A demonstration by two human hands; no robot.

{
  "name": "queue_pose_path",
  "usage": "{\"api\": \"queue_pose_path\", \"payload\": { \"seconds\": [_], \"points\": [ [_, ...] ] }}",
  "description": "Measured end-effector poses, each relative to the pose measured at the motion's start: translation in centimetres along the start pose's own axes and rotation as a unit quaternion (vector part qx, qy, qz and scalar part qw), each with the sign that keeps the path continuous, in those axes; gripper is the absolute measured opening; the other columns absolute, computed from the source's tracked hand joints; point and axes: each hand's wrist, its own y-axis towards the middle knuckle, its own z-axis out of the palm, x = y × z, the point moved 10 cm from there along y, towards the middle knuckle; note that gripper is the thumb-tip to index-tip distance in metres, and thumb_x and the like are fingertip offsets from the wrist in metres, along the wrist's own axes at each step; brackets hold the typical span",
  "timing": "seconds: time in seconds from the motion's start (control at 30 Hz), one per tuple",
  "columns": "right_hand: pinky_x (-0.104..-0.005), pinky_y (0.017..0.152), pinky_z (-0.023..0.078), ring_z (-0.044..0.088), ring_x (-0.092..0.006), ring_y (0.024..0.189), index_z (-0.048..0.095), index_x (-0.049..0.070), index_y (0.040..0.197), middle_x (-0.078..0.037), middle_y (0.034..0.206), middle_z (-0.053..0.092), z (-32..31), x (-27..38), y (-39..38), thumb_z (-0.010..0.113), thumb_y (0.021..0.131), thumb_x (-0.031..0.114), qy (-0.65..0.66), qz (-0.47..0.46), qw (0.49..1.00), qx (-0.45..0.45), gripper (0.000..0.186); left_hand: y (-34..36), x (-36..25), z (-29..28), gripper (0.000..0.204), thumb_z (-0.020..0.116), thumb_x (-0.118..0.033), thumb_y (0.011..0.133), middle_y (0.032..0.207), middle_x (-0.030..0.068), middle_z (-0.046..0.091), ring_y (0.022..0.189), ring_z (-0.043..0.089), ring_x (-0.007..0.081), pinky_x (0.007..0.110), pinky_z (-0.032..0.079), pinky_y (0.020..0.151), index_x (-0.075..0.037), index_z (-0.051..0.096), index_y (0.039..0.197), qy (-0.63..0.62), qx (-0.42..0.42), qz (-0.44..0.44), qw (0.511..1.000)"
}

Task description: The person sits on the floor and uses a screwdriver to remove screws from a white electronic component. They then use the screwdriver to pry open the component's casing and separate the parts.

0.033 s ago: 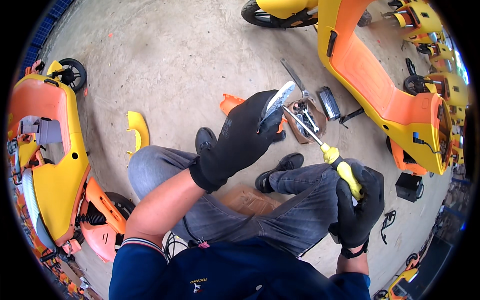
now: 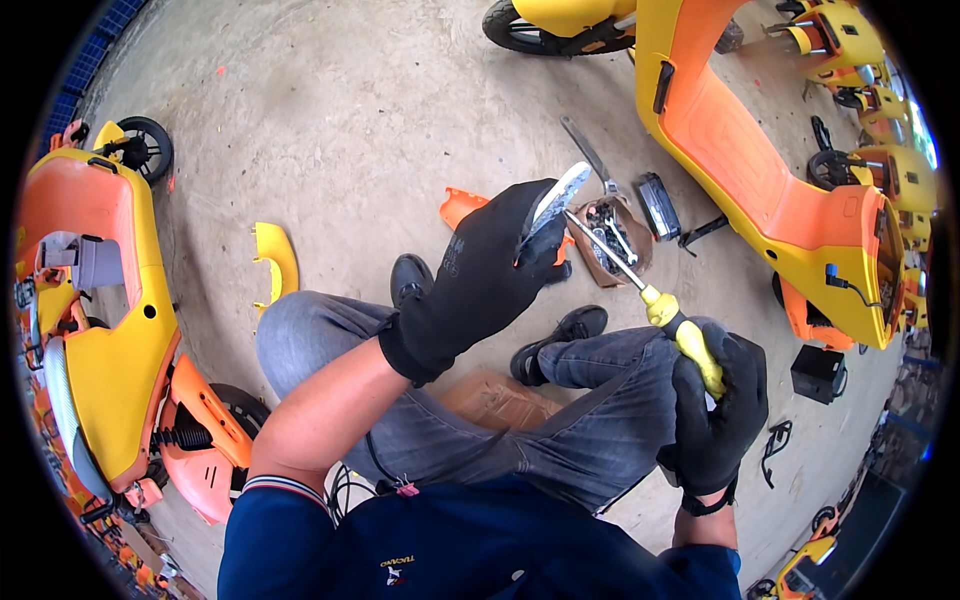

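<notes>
My left hand, in a black glove, is closed around a narrow whitish piece with a grey, rough-looking inner side; its kind is unclear. A screwdriver with a yellow and black handle is gripped in my gloved right hand. Its metal shaft slants up and left, with the tip close to the whitish piece. Whether the tip touches that piece I cannot tell. Both hands are raised above my bent legs.
Yellow-orange scooters stand at the left and right. On the floor lie a brown carton with small parts and a wrench, a black rectangular item, a grey bar, a yellow curved panel and a black box.
</notes>
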Motion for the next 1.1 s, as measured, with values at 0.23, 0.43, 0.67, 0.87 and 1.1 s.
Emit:
{"api": "queue_pose_path", "payload": {
  "seconds": [0.23, 0.43, 0.67, 0.87, 1.1],
  "points": [
    [-0.0381, 0.086, 0.052, 0.066, -0.0314, 0.097, 0.057, -0.001, 0.117, -0.02, 0.109, 0.064, 1.2, -1.4, 0.0, 0.073, 0.084, 0.0, 0.078, 0.055, 0.994, 0.046, 0.037, 0.0, -0.5, -0.3, 0.039, 0.067, -0.008, 0.092, 0.101, 0.0186, 0.072, 0.089, 0.072, 0.0289, 0.036, 0.056, 0.079, 0.003, 0.06, 0.129, 0.038, -0.006, 0.032, 0.999],
    [-0.0364, 0.081, 0.051, 0.065, -0.0269, 0.091, 0.057, -0.001, 0.115, -0.019, 0.104, 0.064, 0.5, -0.3, 0.2, 0.075, 0.085, 0.003, -0.057, -0.033, 0.998, 0.018, 0.035, -0.1, -0.8, -0.2, 0.038, 0.067, -0.007, 0.092, 0.102, 0.0196, 0.071, 0.088, 0.072, 0.0312, 0.037, 0.056, 0.078, 0.002, 0.06, 0.128, 0.061, -0.005, 0.041, 0.997],
    [-0.0327, 0.077, 0.05, 0.061, -0.0178, 0.083, 0.059, 0.0, 0.111, -0.013, 0.097, 0.062, 3.4, -4.5, -1.1, 0.071, 0.086, 0.0, 0.258, 0.235, 0.926, 0.143, 0.028, -0.1, -0.9, -0.3, 0.039, 0.068, -0.006, 0.09, 0.103, 0.0195, 0.071, 0.091, 0.071, 0.033, 0.038, 0.056, 0.079, 0.001, 0.06, 0.128, 0.075, -0.006, 0.055, 0.996],
    [-0.0363, 0.079, 0.05, 0.063, -0.0281, 0.087, 0.059, -0.001, 0.114, -0.016, 0.103, 0.063, 1.6, -0.7, 0.4, 0.075, 0.084, 0.001, -0.02, -0.024, 0.999, 0.036, 0.034, -0.1, -1.0, -0.1, 0.04, 0.068, -0.006, 0.09, 0.105, 0.0199, 0.071, 0.092, 0.071, 0.0338, 0.039, 0.056, 0.08, 0.002, 0.06, 0.129, 0.088, -0.004, 0.064, 0.994],
    [-0.0237, 0.056, 0.041, 0.052, -0.0081, 0.059, 0.061, 0.001, 0.116, -0.001, 0.079, 0.059, 4.9, -6.2, -2.2, 0.066, 0.091, 0.008, 0.26, 0.346, 0.878, 0.203, 0.026, -0.3, -1.5, 0.0, 0.04, 0.068, -0.005, 0.091, 0.103, 0.0203, 0.07, 0.09, 0.071, 0.0342, 0.039, 0.056, 0.078, 0.002, 0.059, 0.129, 0.081, -0.009, 0.081, 0.993]
  ]
}}
